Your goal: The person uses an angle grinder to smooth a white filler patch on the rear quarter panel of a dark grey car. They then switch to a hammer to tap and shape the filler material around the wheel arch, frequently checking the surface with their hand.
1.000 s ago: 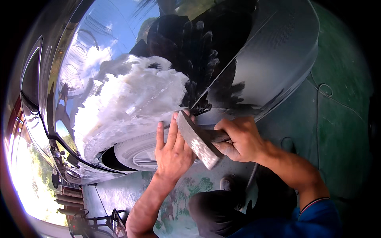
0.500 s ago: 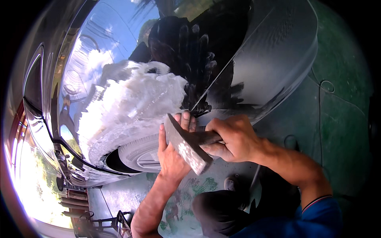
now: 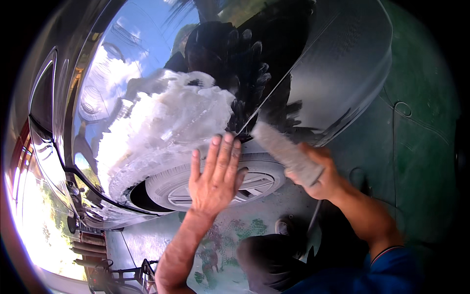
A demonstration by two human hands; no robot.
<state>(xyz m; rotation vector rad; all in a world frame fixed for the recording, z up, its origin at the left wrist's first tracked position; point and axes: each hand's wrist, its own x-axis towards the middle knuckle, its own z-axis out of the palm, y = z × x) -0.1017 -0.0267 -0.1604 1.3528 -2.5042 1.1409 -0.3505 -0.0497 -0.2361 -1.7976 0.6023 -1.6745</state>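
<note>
My left hand (image 3: 213, 174) is held flat with its fingers outstretched, the tips at the wheel-arch edge by a broad patch of whitish filler (image 3: 166, 115). Nothing is in it. The filler covers part of the dark, glossy car panel (image 3: 338, 73), its border smeared and dusty. In my right hand (image 3: 320, 171) is a long, dusty grey sanding block (image 3: 286, 152), slightly blurred. It is tilted, its far end near the panel seam to the right of my left hand. Whether the block touches the panel I cannot tell. My right fingers are partly hidden behind it.
Below the arch sits the wheel (image 3: 259, 183) with a dusty tyre. A car door handle (image 3: 41, 93) shows at the left. A thin cable (image 3: 394, 147) lies on the green floor (image 3: 421, 117). My bent knee (image 3: 264, 259) is low in the middle, and a dark metal frame (image 3: 129, 277) stands lower left.
My right hand has moved right with the sanding block, from over my left hand to beside it, and the block has turned. My left hand, no longer covered, lies flat in nearly the same place.
</note>
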